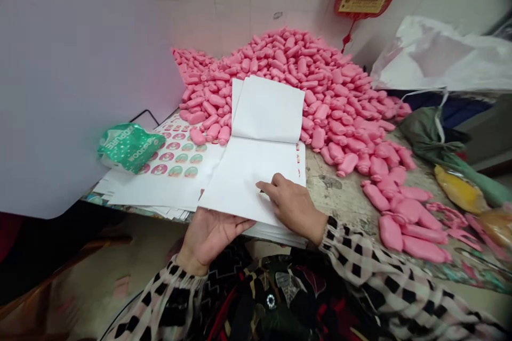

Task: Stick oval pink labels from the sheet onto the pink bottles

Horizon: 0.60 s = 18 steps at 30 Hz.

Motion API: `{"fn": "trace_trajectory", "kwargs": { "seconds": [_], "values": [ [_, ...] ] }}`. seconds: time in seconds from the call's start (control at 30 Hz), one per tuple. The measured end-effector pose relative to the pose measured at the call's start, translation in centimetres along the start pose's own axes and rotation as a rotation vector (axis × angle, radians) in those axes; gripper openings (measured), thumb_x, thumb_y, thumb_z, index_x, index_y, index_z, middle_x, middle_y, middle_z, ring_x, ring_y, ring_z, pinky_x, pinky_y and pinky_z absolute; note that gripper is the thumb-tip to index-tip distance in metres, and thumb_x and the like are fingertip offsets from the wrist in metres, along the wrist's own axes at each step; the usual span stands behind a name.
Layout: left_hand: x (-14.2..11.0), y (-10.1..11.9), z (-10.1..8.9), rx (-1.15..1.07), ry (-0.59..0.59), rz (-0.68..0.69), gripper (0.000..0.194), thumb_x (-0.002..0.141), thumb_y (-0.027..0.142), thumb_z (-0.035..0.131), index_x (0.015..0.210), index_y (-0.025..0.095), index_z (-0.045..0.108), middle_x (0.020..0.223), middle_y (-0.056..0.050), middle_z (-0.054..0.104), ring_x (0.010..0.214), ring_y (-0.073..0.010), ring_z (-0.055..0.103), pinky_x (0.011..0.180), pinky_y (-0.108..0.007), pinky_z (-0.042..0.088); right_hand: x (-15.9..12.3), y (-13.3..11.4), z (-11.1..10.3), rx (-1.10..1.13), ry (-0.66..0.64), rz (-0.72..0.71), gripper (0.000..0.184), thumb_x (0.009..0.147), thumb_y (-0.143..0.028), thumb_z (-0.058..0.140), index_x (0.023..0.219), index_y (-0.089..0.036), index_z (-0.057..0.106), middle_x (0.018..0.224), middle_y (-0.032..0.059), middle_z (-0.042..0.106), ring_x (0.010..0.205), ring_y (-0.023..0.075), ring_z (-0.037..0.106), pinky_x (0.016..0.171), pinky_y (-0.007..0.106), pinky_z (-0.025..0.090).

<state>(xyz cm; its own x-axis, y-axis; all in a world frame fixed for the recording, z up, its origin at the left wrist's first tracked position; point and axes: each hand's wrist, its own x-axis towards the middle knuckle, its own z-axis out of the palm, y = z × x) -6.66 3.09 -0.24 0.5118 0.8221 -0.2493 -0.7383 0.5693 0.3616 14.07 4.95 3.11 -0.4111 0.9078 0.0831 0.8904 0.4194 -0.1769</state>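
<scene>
A plain white paper sheet (244,181) lies across the table's front edge, with its far part folded or curled into a second white panel (270,109). My left hand (212,237) is palm up beneath the near left corner, bearing the sheet from below; some of its fingers are hidden under the paper. On top of the paper rests my right hand (294,205), index finger stretched to the left, the other fingers partly curled and hard to see. Under the white sheet, printed marks (298,160) show at the right edge of another sheet.
Sheets of round pink and green stickers (176,154) lie left, under a green plastic packet (130,146). A big heap of pink bottle-shaped pieces (280,58) fills the table's back. Several pink pieces (412,224), a yellow packet (460,189) and a green cloth bag (430,130) lie right.
</scene>
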Motion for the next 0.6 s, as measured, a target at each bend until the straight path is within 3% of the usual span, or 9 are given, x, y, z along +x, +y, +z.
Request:
{"fn": "trace_trajectory", "kwargs": {
  "seconds": [0.17,0.3,0.47,0.53,0.6],
  "values": [
    [0.2,0.7,-0.3,-0.067,0.060,-0.014,0.056,0.084,0.061,0.041,0.134,0.037,0.044,0.138,-0.003,0.051,0.129,-0.0364,0.041,0.100,-0.067,0.027,-1.5,6.0,0.3,-0.006,0.118,0.357,0.033,0.094,-0.025,0.035,0.120,-0.026,0.056,0.102,0.0076,0.059,0.092,0.0199,0.056,0.070,0.030,0.038],
    [0.7,1.8,0.0,-0.047,0.074,-0.012,0.061,0.083,0.051,0.047,0.140,0.035,0.034,0.135,-0.007,0.053,0.124,-0.0427,0.044,0.095,-0.076,0.025,-3.0,10.8,1.7,-0.027,0.093,0.582,0.027,0.093,-0.026,0.037,0.101,-0.021,0.062,0.101,0.0089,0.062,0.101,0.0248,0.052,0.076,0.036,0.037],
    [1.7,3.9,0.0,0.021,0.169,0.008,0.075,0.078,0.015,0.045,0.147,0.023,0.016,0.120,-0.014,0.064,0.113,-0.0404,0.055,0.089,-0.077,0.031,-3.7,11.3,2.1,-0.198,0.040,0.562,0.028,0.091,-0.023,0.039,0.096,-0.025,0.066,0.100,0.0100,0.062,0.100,0.0292,0.050,0.083,0.048,0.031],
    [2.1,4.8,0.0,0.025,0.228,-0.051,0.077,0.076,0.013,0.046,0.147,0.018,0.016,0.117,-0.015,0.066,0.111,-0.0397,0.057,0.091,-0.073,0.036,-3.3,11.1,1.4,-0.233,0.018,0.528,0.027,0.089,-0.019,0.042,0.096,-0.025,0.068,0.101,0.0112,0.062,0.101,0.0292,0.049,0.086,0.049,0.028],
    [2.5,5.5,0.1,0.013,0.286,-0.079,0.074,0.077,0.017,0.049,0.146,0.014,0.021,0.112,-0.015,0.068,0.108,-0.0382,0.059,0.091,-0.065,0.042,-2.3,11.4,0.4,-0.124,0.041,0.495,0.025,0.086,-0.019,0.046,0.097,-0.023,0.068,0.102,0.0118,0.062,0.101,0.0283,0.050,0.086,0.046,0.030]
  ]
}}
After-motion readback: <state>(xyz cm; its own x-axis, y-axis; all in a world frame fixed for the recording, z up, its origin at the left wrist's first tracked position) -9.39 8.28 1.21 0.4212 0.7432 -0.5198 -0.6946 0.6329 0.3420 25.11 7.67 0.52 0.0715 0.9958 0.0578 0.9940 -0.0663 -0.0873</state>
